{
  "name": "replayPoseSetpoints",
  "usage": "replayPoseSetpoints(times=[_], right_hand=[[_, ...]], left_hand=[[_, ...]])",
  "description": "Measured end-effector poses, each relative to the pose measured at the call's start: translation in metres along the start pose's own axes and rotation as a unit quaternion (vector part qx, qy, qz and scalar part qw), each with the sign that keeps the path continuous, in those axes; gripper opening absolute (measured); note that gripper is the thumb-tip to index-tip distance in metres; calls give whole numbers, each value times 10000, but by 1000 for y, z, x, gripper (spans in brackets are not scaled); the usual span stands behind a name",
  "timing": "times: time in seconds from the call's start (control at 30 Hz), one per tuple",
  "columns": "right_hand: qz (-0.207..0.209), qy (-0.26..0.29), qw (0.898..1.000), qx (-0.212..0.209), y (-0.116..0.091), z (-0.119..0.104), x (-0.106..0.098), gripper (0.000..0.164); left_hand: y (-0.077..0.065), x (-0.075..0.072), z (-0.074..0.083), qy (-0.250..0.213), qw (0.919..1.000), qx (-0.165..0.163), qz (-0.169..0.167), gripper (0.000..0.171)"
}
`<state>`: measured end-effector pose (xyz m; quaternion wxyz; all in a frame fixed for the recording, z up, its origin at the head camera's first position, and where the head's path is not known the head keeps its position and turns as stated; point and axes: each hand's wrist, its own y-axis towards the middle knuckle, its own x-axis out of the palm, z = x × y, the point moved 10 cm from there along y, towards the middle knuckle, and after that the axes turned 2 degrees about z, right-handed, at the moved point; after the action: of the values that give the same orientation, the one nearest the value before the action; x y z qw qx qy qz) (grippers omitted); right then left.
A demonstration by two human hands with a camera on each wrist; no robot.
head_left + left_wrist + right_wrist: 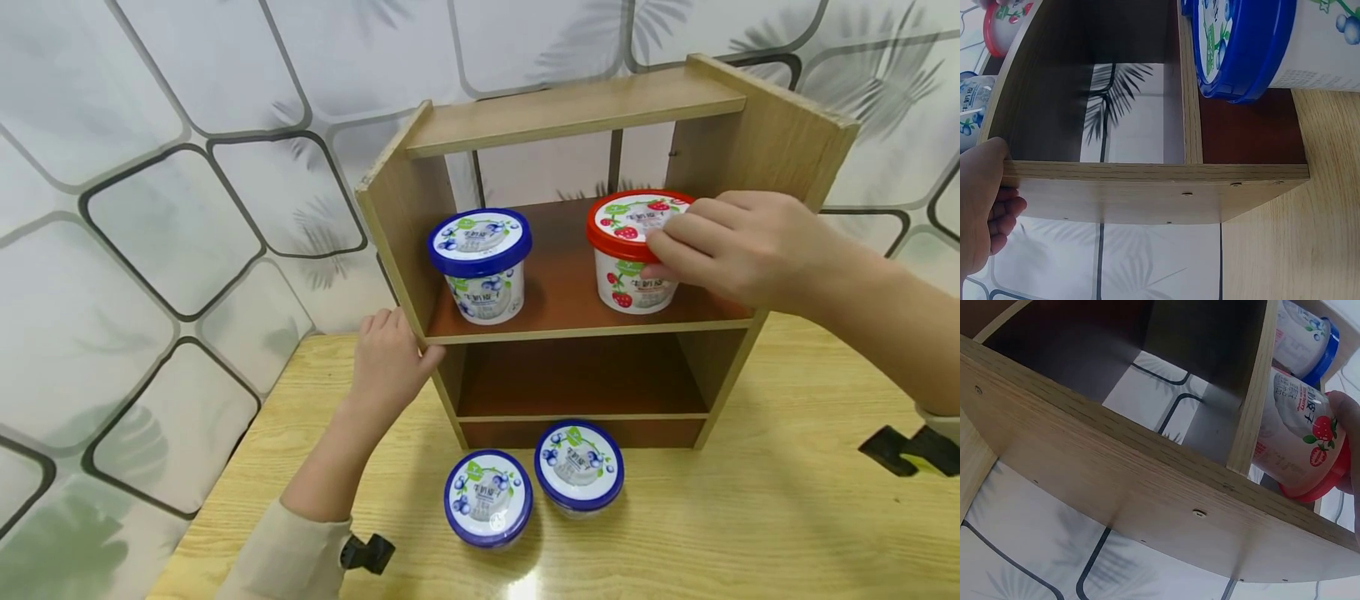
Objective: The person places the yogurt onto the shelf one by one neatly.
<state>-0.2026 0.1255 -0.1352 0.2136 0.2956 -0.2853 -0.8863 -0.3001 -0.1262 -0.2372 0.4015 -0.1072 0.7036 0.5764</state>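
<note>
Right of centre in the head view, the right hand [750,246] grasps the red tub [624,250] by its lid, in the upper compartment of the shelf [585,334]. The left hand [390,358], left of centre, grips the shelf's side edge. A blue tub [480,265] occupies the same compartment at left; at lower centre, two lidded tubs [488,500] rest on the table [787,508].

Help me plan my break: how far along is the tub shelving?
Looks done: a blueberry tub stands on the upper shelf. In hand: the right hand grips a strawberry tub there. Probably remaining: two more blueberry tubs on the table.
</note>
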Motion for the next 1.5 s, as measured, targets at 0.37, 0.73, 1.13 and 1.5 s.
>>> replayPoseSetpoints(times=[0.37,0.73,1.13,1.5], right_hand=[[-54,-146,9997,169,0,6,10,34],[17,-153,9983,563,4,9,3,43],[460,-654,9957,472,17,-10,-13,46],[764,-669,9940,418,23,-31,-20,45]], left_hand=[[-1,-2,1,-17,10000,45,78,27],[-1,0,0,-18,10000,53,16,27],[1,0,-1,-3,10000,34,-28,28],[0,0,0,16,10000,25,-7,27]])
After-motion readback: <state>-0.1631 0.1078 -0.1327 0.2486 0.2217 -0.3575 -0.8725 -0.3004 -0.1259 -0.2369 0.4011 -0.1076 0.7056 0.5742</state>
